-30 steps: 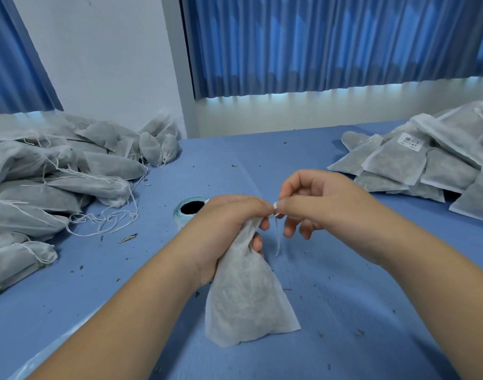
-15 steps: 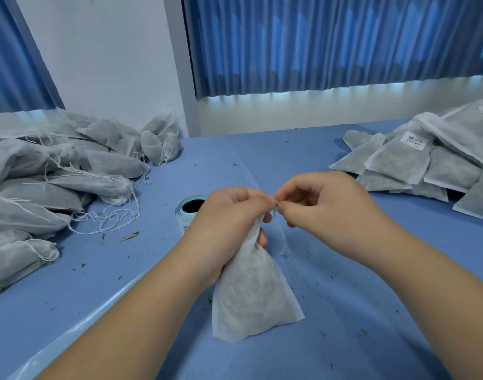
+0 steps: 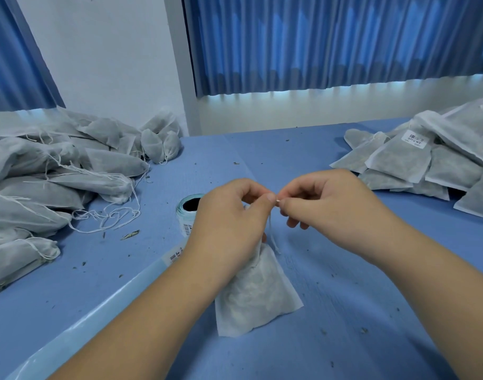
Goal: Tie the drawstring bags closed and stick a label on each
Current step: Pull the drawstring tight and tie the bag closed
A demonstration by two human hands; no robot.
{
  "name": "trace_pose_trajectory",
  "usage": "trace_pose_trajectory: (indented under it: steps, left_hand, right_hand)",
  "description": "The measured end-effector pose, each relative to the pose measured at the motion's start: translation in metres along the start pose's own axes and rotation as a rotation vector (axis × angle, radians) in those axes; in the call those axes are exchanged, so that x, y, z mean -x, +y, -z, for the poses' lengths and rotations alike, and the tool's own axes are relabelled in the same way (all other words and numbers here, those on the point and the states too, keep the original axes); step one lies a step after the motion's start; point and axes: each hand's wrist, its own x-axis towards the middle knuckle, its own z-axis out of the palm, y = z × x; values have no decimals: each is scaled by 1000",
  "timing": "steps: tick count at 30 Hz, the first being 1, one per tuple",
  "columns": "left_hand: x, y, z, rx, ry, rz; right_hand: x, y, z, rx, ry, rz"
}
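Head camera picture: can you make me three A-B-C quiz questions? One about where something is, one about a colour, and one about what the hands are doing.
1. Where is the label roll?
A) on a chair
B) just left of the left hand
C) on the floor

2. What colour is the table cover?
A) blue
B) red
C) yellow

3. What are the left hand and the right hand doing?
A) lying flat
B) holding scissors
C) pinching the drawstring above the bag

Answers:
1 B: the label roll stands on the table cover right beside the left hand.
2 A: the table cover is blue all over.
3 C: the fingertips of both hands meet on the white drawstring.
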Motion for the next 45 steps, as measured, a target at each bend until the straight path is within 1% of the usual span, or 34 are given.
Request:
trace_pose_trajectory:
  steps: [3,5,9,12,14,16,19,23,29,35,39,45]
  left_hand:
    - [-1,0,1,-27,-27,42]
    - [-2,0,4,-1,-77,96]
    - [-3,1,8,177,-260,202]
    - [-5,-1,12,271,-321,233]
    - [-7,-2,12,261,-298,228]
    - [-7,-3,11,225,-234,206]
    - [-7,-5,7,127,-151,111]
    - [-6,-7,5,60,-98,24]
    - [-6,-6,4,56,-96,-39]
    - [-6,-6,5,14,-91,-8]
    - [-6,-5,6,-6,-102,-3]
    - [-7,-6,7,-14,-132,-4]
  right_hand:
    - [-1,1,0,10,12,4]
    - [-1,2,0,11,13,2]
    - [-1,2,-1,-18,-8,9]
    - [-1,1,1,-51,-21,20]
    - [0,1,2,-39,-21,28]
    - [0,2,2,-14,-21,21]
    - [0,2,1,13,-47,-5]
    - [0,2,1,-6,-78,-20]
    - [-2,3,3,-45,-59,-17]
    - [-1,2,1,-9,-12,49]
    - [-2,2,0,-29,17,94]
    - [-1,1,1,-83,-6,104]
